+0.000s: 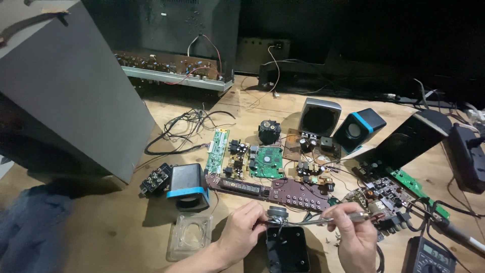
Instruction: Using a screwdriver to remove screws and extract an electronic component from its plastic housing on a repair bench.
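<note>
Metal tweezers [323, 220] pinched in the right hand [356, 237], tips aimed at a small round speaker driver [278, 212] that the left hand [245, 227] grips with thumb and fingertips. It sits right over a black speaker shell [288, 250] on the wooden bench [121, 227]. Just left, a clear plastic square cover [190, 235] and a black speaker cube with blue trim [188, 187]. Further back there's a long brown circuit board [273, 189], with a multimeter [427, 255] by the right wrist.

Wooden table [126, 237], circuit boards [266, 163], speakers [188, 188]

Both hands [303, 232] work tweezers [308, 221] over a black speaker shell [287, 250].
</note>
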